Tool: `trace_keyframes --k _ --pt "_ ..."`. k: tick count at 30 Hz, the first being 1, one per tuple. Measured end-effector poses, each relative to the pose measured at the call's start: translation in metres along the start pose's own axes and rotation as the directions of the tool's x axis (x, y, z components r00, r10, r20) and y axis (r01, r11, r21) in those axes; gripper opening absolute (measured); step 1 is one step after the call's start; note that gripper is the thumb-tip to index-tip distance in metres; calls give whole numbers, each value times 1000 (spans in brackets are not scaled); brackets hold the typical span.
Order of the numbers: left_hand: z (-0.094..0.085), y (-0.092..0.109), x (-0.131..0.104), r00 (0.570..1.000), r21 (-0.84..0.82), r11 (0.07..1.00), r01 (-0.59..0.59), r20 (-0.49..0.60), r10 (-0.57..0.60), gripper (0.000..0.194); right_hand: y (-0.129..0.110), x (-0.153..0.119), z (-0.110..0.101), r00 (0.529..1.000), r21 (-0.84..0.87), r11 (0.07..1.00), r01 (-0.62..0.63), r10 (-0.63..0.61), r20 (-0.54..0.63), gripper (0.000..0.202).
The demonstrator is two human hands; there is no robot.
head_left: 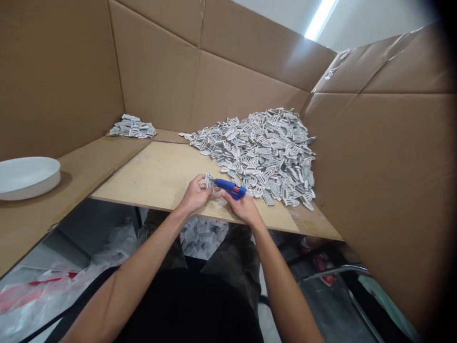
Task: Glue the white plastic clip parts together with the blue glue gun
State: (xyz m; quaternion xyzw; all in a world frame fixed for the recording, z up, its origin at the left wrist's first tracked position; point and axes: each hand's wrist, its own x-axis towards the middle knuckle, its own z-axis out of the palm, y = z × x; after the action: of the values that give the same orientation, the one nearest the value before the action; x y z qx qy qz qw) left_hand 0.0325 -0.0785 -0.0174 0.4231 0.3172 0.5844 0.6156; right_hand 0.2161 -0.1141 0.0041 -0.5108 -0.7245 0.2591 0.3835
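My left hand (195,195) is closed on a small pale grey plastic piece (209,179) with a rounded, slotted outline, held up over the front of the board. My right hand (243,207) grips a blue-handled tool (230,187) with an orange-red insert in its side. The tool points left, and its narrow tip meets or overlaps the piece; I cannot tell if they touch. Just beyond my right hand spreads a large heap of similar grey pieces (264,147), several with open slots.
A smaller pile of grey pieces (132,127) lies at the back left. At the left stands a white bowl (30,176). Tall cardboard walls (250,71) enclose the wooden board (153,166). Below are plastic bags (203,236) and, at right, a metal-framed chair (339,271).
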Motion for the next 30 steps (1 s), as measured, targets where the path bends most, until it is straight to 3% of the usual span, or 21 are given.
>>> trace_keyframes --k 15,20,24,26,28,30 --pt "1 1 -1 999 57 998 -30 -19 31 42 6 0 6 991 -102 988 117 -124 -58 47" --pt "0 -2 1 999 59 997 -43 -29 45 39 -2 0 7 986 -222 963 154 -163 -23 36" --pt "-2 -5 3 995 100 991 -89 -27 92 37 -18 -8 13 980 -524 833 176 -196 18 8" --pt "-2 -7 3 997 98 992 -81 -11 82 41 -22 -14 20 982 -678 722 138 -187 0 12" --pt "-1 -7 4 999 81 996 -43 -3 43 45 -21 -18 25 975 -760 645 75 -207 -79 15" --pt "1 -8 4 1000 50 999 -1 -15 2 46 -16 -19 27 944 -757 653 24 -265 -199 16"
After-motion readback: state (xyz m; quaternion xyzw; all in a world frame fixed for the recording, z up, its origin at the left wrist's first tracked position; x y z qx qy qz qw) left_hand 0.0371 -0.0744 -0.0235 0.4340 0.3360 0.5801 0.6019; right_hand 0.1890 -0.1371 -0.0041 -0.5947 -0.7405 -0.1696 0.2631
